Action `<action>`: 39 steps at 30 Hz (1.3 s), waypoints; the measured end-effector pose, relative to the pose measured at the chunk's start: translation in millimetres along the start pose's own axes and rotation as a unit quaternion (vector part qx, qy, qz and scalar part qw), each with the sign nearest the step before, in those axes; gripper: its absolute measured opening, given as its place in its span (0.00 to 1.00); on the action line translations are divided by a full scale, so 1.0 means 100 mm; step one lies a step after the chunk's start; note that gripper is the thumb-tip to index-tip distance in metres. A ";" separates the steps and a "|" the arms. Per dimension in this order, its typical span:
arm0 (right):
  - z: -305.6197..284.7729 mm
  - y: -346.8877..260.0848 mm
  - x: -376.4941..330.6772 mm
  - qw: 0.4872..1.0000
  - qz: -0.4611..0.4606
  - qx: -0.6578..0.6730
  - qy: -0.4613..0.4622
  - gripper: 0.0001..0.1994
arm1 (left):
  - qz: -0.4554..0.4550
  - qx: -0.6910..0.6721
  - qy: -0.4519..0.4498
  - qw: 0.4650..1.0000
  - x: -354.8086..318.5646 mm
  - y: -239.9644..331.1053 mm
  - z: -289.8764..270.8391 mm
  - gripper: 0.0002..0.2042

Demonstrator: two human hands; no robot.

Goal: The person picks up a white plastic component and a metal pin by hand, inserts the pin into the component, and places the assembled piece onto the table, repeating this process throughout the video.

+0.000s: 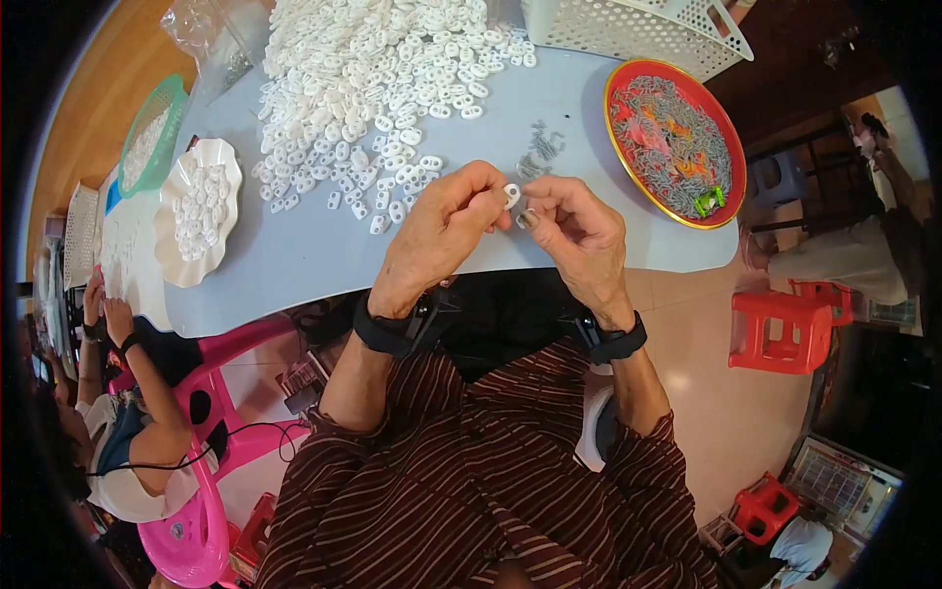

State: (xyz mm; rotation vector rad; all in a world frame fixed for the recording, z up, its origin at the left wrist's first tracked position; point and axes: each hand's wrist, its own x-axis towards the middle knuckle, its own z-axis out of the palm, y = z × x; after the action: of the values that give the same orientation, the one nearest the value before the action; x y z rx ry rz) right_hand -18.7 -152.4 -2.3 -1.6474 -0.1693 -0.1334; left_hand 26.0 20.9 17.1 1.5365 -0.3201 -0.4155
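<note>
Over the table's near edge, my left hand point(437, 231) pinches a small white oval plastic piece with two holes point(512, 194) between thumb and fingers. Facing it, my right hand point(581, 231) is closed, its thumb and fingertips close to that white piece. What the right fingers hold is too small and hidden to make out. Just beyond my hands lies a little heap of grey ribbed plugs point(542, 147). A big pile of the same white pieces point(343, 88) spreads past my left hand. To the right, a red bowl with a gold rim point(610, 123) holds many grey plugs.
A white scalloped dish point(188, 272) of white pieces sits at left on the grey-blue table point(265, 299), near a green basket point(126, 162). At the back right stands a white perforated basket point(628, 39). Another person point(147, 412) works at left; red stools point(780, 334) stand right.
</note>
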 end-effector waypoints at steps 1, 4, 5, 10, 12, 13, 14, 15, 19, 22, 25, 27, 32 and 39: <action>0.01 0.00 0.00 1.000 0.001 0.000 0.000 0.10 | 0.010 0.025 -0.009 1.000 0.01 0.00 -0.01 0.09; 0.04 -0.02 0.00 0.999 -0.008 0.030 0.014 0.11 | 0.016 0.046 -0.031 0.998 0.01 -0.03 -0.03 0.09; 0.04 -0.02 0.00 0.999 -0.007 0.028 0.015 0.11 | 0.015 0.046 -0.031 0.998 0.01 -0.03 -0.03 0.09; 0.03 -0.01 0.00 0.999 -0.021 0.028 0.003 0.10 | 0.031 0.078 -0.083 0.993 0.04 -0.01 -0.06 0.10; 0.02 -0.02 -0.02 0.999 -0.021 0.028 0.031 0.10 | 0.036 0.063 -0.067 0.995 0.03 0.02 -0.02 0.10; 0.03 -0.01 -0.02 0.999 -0.022 0.029 0.031 0.10 | 0.039 0.051 -0.048 0.997 0.01 0.03 0.01 0.10; 0.04 -0.01 -0.02 0.999 -0.024 0.028 0.036 0.10 | 0.039 0.052 -0.047 0.997 -0.01 0.00 0.04 0.10; 0.05 0.00 -0.02 0.998 -0.026 0.026 0.041 0.10 | 0.059 0.055 -0.036 0.996 -0.04 -0.05 0.07 0.11; 0.02 -0.02 -0.02 0.999 -0.001 0.012 0.035 0.10 | 0.070 0.051 -0.003 0.996 -0.07 -0.06 0.17 0.12; 0.01 0.00 -0.01 1.000 0.003 0.015 0.026 0.11 | 0.047 0.053 -0.007 0.997 -0.06 -0.06 0.14 0.12; 0.03 0.04 -0.01 0.998 -0.032 0.054 -0.001 0.14 | 0.034 0.027 -0.009 0.999 -0.05 -0.06 0.14 0.13; 0.02 0.02 0.00 0.999 -0.041 0.017 -0.007 0.17 | 0.037 0.025 -0.011 0.999 -0.04 -0.07 0.12 0.13; 0.04 0.05 0.00 0.998 -0.057 -0.003 0.000 0.18 | 0.037 0.010 -0.013 0.999 -0.04 -0.06 0.12 0.13; 0.06 0.07 -0.03 0.993 -0.083 -0.077 0.023 0.15 | 0.040 0.030 -0.020 0.999 -0.04 -0.11 0.11 0.13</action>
State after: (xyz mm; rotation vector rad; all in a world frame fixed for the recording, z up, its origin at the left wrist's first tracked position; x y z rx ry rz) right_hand -20.0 -147.0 -10.2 -1.7806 -0.2662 -0.3174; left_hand 17.3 13.3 6.8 1.5704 -0.4270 -0.3773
